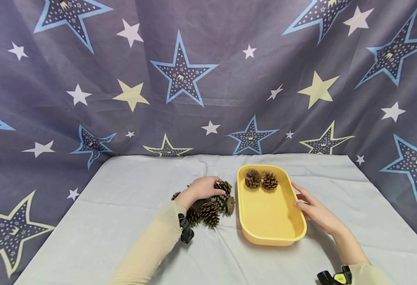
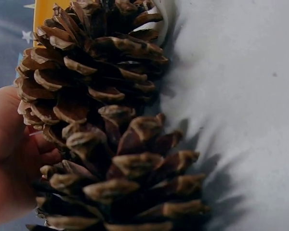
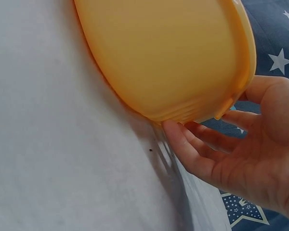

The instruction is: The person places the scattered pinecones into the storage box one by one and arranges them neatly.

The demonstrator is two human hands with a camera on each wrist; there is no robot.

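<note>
My left hand (image 1: 204, 187) reaches into a cluster of brown pine cones on the cloth, its thumb and fingers round a pine cone (image 1: 224, 187) at the cluster's far right. In the left wrist view, two large pine cones (image 2: 135, 166) fill the foreground, and part of the hand shows behind them at the left edge. Beside the cluster stands a yellow rectangular box (image 1: 265, 213), with two pine cones (image 1: 270, 181) side by side at its far end. My right hand (image 1: 315, 211) touches the box's outer right wall, its fingers spread along it below the rim.
More pine cones (image 1: 209, 214) lie close together around the left wrist. A pale cloth (image 1: 87, 233) covers the table. Behind it hangs a dark curtain (image 1: 222, 91) printed with stars. Both wrists wear black camera mounts.
</note>
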